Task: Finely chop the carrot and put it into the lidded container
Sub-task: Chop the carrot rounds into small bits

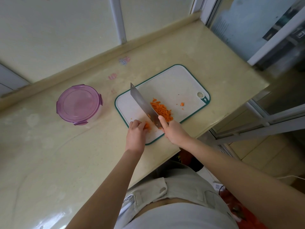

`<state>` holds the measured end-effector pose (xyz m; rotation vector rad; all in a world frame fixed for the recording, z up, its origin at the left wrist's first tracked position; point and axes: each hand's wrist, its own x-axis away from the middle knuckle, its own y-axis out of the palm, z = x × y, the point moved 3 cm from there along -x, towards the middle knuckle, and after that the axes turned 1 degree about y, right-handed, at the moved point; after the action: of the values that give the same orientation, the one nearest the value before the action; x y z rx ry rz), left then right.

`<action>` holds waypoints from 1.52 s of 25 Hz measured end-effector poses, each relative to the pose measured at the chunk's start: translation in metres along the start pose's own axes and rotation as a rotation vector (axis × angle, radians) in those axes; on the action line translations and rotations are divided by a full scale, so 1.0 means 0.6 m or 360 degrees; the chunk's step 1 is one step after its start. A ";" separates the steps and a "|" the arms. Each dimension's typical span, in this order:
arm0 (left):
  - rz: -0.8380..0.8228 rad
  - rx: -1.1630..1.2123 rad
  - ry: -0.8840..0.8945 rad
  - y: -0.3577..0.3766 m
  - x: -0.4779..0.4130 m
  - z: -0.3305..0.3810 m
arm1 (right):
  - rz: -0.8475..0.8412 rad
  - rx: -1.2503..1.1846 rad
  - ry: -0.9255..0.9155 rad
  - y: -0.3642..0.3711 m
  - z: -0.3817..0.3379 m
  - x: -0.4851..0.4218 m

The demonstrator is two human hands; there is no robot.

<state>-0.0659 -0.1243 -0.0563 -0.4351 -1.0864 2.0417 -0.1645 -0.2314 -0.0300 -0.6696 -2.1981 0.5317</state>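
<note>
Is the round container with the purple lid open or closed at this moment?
Closed: the round purple-lidded container has its lid seated flat over the mouth. Whether the clips are latched, I cannot tell.

Stands at a cream counter, looking down on a white, green-edged cutting board. Grips the handle of a cleaver in the right hand, blade angled across the board. Holds a small clump of carrot under the curled left hand, just left of the blade. Has chopped carrot heaped right of the blade. Has a round container, purple lid on, left of the board.
</note>
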 end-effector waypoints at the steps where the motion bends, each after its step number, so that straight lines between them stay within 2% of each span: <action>1: -0.0014 -0.0012 0.0009 0.001 0.001 -0.001 | 0.0003 0.0000 -0.0013 -0.002 -0.001 0.002; 12: 0.0019 0.0005 -0.0063 -0.016 0.002 -0.012 | -0.0080 -0.0134 -0.0056 0.013 -0.016 0.032; 20: 0.0075 -0.0085 0.0003 -0.009 0.005 -0.007 | -0.0026 0.0068 -0.0090 0.029 -0.019 0.031; 24: 0.0134 -0.0112 0.0022 -0.004 0.006 -0.012 | -0.0104 0.0129 -0.0142 0.035 -0.032 0.035; 28: 0.0150 -0.0105 0.0019 -0.001 0.004 -0.014 | 0.0023 0.0200 -0.0030 0.044 -0.023 0.031; 31: 0.0156 -0.0103 0.0045 0.002 0.004 -0.018 | -0.0008 0.0214 -0.0055 0.051 -0.022 0.033; 34: 0.0160 -0.0054 0.0059 -0.001 0.005 -0.017 | -0.0027 0.0129 -0.0045 0.039 -0.017 0.018; 38: 0.0133 0.0002 0.0064 -0.005 0.005 -0.012 | -0.0239 -0.0178 0.0086 0.010 -0.010 0.001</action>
<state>-0.0620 -0.1172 -0.0580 -0.5266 -1.0585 2.0976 -0.1583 -0.2255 -0.0293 -0.5645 -2.2178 0.3124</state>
